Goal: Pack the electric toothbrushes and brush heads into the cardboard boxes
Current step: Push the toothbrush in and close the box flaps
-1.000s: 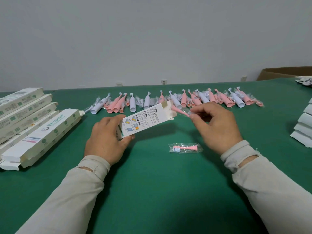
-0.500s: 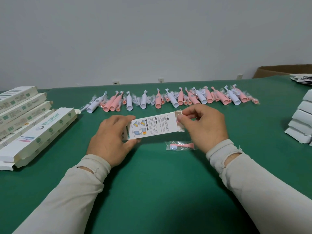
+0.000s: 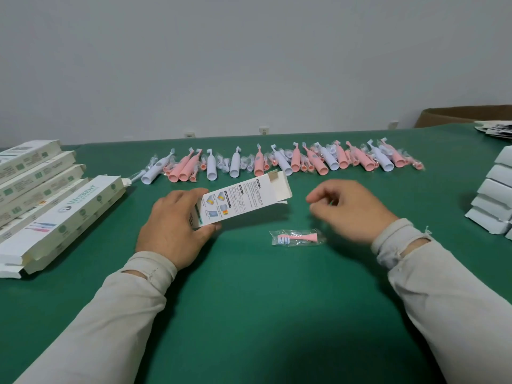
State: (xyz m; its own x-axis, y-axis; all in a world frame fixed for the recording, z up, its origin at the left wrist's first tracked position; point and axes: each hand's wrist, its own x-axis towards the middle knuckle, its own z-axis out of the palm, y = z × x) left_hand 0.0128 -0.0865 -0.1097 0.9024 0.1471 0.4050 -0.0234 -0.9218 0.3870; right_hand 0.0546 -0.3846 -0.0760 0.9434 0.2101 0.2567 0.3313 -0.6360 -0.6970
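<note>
Right hand (image 3: 349,209) just let go, empty now; left hand (image 3: 177,225) grips box (image 3: 243,200), bagged head (image 3: 297,237) next

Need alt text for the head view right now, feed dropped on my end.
The left hand grips an open-ended cardboard box above the green table; the right hand hovers empty beside a bagged pink brush head. Toothbrushes line the far side.

**Green table, contents**

Table (image 3: 249,314) was covered in green cloth. Toothbrushes (image 3: 277,162) lay rowed along its far side; boxes (image 3: 50,200) stacked left, more boxes (image 3: 496,198) right; one bagged brush head (image 3: 297,237) lay mid-table.
</note>
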